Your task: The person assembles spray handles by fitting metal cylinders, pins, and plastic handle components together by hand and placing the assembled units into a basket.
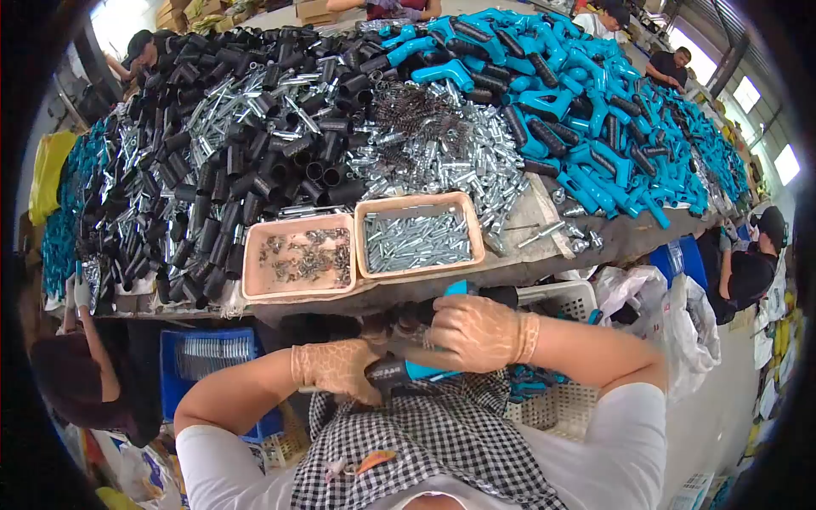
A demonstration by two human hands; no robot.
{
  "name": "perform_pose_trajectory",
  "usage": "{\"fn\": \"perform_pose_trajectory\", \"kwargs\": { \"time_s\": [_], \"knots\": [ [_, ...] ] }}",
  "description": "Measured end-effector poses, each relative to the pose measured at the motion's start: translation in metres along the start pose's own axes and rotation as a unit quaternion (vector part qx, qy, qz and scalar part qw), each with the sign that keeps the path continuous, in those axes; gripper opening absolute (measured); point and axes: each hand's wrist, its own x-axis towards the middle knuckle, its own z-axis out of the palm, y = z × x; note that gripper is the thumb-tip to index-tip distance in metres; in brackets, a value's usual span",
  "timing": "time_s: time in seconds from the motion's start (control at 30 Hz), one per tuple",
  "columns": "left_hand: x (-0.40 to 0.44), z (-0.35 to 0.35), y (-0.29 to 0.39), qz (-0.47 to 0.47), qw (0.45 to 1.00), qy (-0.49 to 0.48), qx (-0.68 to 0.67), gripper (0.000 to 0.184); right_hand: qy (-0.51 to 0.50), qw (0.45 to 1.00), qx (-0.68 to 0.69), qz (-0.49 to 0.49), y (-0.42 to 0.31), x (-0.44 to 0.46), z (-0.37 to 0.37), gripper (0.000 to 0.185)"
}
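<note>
Over the checked apron, my left hand [340, 370], in a tan patterned glove, is wrapped round a black cylindrical part [387, 372]. My right hand [478, 333], gloved the same way, is closed round a teal part [425, 371] that adjoins the black one. A bit of teal shows above my right fingers too. Some grey metal is blurred between the two hands. Just beyond them, at the table's near edge, a pink tray [297, 293] holds small metal pieces, and beside it another tray [421, 270] holds silver pins.
Heaps of black tubes [229, 178], springs [416, 115], silver parts [459, 157] and teal handles [586, 93] cover the table. A blue crate [170, 348] stands low left, a white basket [578, 297] and plastic bags [680, 331] right. Several people are around the table.
</note>
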Motion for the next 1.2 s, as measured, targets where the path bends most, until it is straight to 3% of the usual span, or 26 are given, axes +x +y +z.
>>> {"fn": "perform_pose_trajectory", "kwargs": {
  "time_s": [0.07, 0.1, 0.13, 0.2, 0.23, 0.27, 0.3, 0.37, 0.4, 0.43, 0.47, 0.53, 0.57, 0.63, 0.67, 0.7, 0.73, 0.87, 0.93, 0.97, 1.03, 1.13, 1.2],
  "knots": [
    [0.0, 0.004, -0.005, 0.014, 0.965, 0.168, 0.2, 0.037, -0.068, 0.977, 0.114, 0.167, -0.009, 0.011, -0.007, 0.059],
    [0.0, 0.001, -0.002, 0.021, 0.922, 0.251, 0.295, 0.039, -0.108, 0.94, 0.188, 0.265, -0.013, 0.014, -0.011, 0.06],
    [-0.005, 0.0, 0.004, -0.02, 0.916, 0.252, 0.31, 0.037, 0.022, 0.934, 0.232, 0.27, -0.017, 0.002, 0.003, 0.062],
    [-0.002, -0.014, 0.011, -0.006, 0.841, 0.33, 0.429, 0.04, 0.141, 0.888, 0.325, 0.292, -0.025, 0.003, 0.012, 0.063],
    [-0.001, -0.023, 0.022, -0.16, 0.828, 0.317, 0.434, 0.039, 0.2, 0.855, 0.371, 0.303, -0.028, 0.006, 0.016, 0.064],
    [-0.006, -0.034, 0.013, -0.124, 0.822, 0.412, 0.372, 0.051, 0.205, 0.737, 0.548, 0.338, -0.033, 0.012, 0.009, 0.068],
    [-0.008, -0.044, 0.02, -0.052, 0.694, 0.606, 0.387, 0.065, 0.216, 0.774, 0.504, 0.316, -0.035, 0.018, 0.01, 0.071],
    [0.002, -0.054, -0.009, -0.039, 0.553, 0.779, 0.294, 0.064, 0.234, 0.842, 0.408, 0.264, -0.036, 0.033, 0.013, 0.077],
    [0.0, -0.051, -0.013, 0.111, 0.634, 0.759, -0.101, 0.054, 0.224, 0.876, 0.378, 0.201, -0.026, 0.042, 0.022, 0.085],
    [-0.002, -0.047, -0.016, 0.24, 0.596, 0.598, -0.479, 0.045, 0.191, 0.904, 0.347, 0.163, -0.018, 0.049, 0.025, 0.084],
    [-0.004, -0.042, 0.011, 0.235, 0.571, 0.536, -0.576, 0.038, 0.154, 0.928, 0.316, 0.123, -0.01, 0.054, 0.027, 0.084],
    [-0.012, -0.039, -0.005, 0.254, 0.63, 0.488, -0.548, 0.043, 0.059, 0.955, 0.282, 0.076, 0.013, 0.063, 0.013, 0.076],
    [-0.016, -0.039, -0.011, 0.264, 0.659, 0.464, -0.53, 0.046, 0.076, 0.964, 0.208, 0.149, 0.031, 0.063, 0.006, 0.064],
    [-0.027, -0.035, 0.0, 0.197, 0.728, 0.499, -0.427, 0.051, 0.108, 0.948, 0.058, 0.295, 0.073, 0.057, -0.009, 0.048],
    [-0.032, -0.032, 0.001, 0.171, 0.763, 0.493, -0.381, 0.051, 0.106, 0.915, 0.027, 0.388, 0.1, 0.058, -0.02, 0.052],
    [-0.036, -0.028, 0.0, 0.145, 0.796, 0.485, -0.333, 0.052, 0.005, 0.856, 0.002, 0.517, 0.123, 0.065, -0.03, 0.057],
    [-0.04, -0.024, -0.013, 0.113, 0.826, 0.442, -0.33, 0.053, 0.046, 0.859, -0.051, 0.508, 0.147, 0.06, -0.018, 0.054],
    [-0.037, -0.021, -0.009, 0.03, 0.881, 0.336, -0.332, 0.047, 0.004, 0.876, -0.078, 0.476, 0.188, 0.07, 0.005, 0.045],
    [-0.032, -0.02, -0.007, 0.013, 0.89, 0.324, -0.32, 0.055, -0.016, 0.873, -0.052, 0.484, 0.197, 0.068, 0.0, 0.04],
    [-0.032, -0.019, -0.007, 0.004, 0.896, 0.316, -0.314, 0.059, -0.022, 0.902, -0.065, 0.427, 0.218, 0.055, 0.012, 0.037],
    [-0.033, -0.02, -0.01, 0.011, 0.903, 0.298, -0.309, 0.051, -0.002, 0.898, -0.05, 0.436, 0.213, 0.049, -0.007, 0.034],
    [-0.034, -0.03, -0.007, -0.003, 0.937, 0.27, -0.22, 0.042, 0.128, 0.873, 0.063, 0.467, 0.188, 0.038, -0.032, 0.033],
    [-0.03, -0.033, -0.008, 0.046, 0.944, 0.254, -0.206, 0.042, 0.206, 0.84, 0.149, 0.479, 0.146, 0.037, -0.053, 0.025]
  ]
}}
